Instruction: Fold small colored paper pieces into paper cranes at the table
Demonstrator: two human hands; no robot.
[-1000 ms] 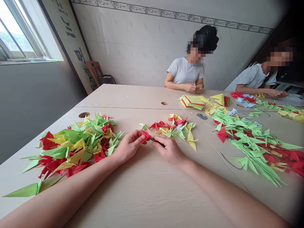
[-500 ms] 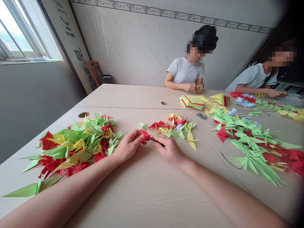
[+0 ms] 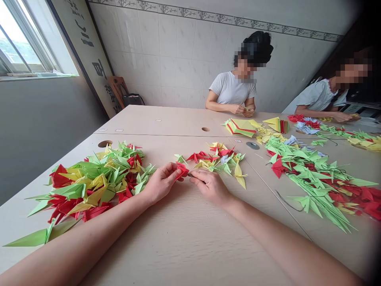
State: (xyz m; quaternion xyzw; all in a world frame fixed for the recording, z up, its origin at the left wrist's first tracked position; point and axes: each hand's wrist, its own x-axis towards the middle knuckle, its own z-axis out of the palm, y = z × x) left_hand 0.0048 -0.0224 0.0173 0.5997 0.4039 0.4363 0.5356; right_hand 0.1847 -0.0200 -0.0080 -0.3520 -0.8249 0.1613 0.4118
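Near the middle of the table, my left hand [image 3: 163, 180] pinches a small folded red paper piece [image 3: 182, 170]. My right hand [image 3: 210, 183] is closed on a thin dark tool [image 3: 191, 174], whose tip touches the red paper; most of the tool is hidden by the fingers. Left of my left hand lies a large heap of folded red, green and yellow paper cranes [image 3: 98, 174]. Just beyond my hands is a smaller cluster of folded cranes [image 3: 224, 158] in red, yellow, green and pale blue.
Long rows of folded paper [image 3: 309, 171] cover the table's right side, a dark thread beside them. Stacked paper triangles [image 3: 241, 126] and a metal disc [image 3: 253, 145] lie farther back. Two people [image 3: 233, 93] sit at the far side, hands on the table.
Less of the dark tool shows in my right hand, whose fingers have shifted slightly. My left hand and the red paper have hardly moved.
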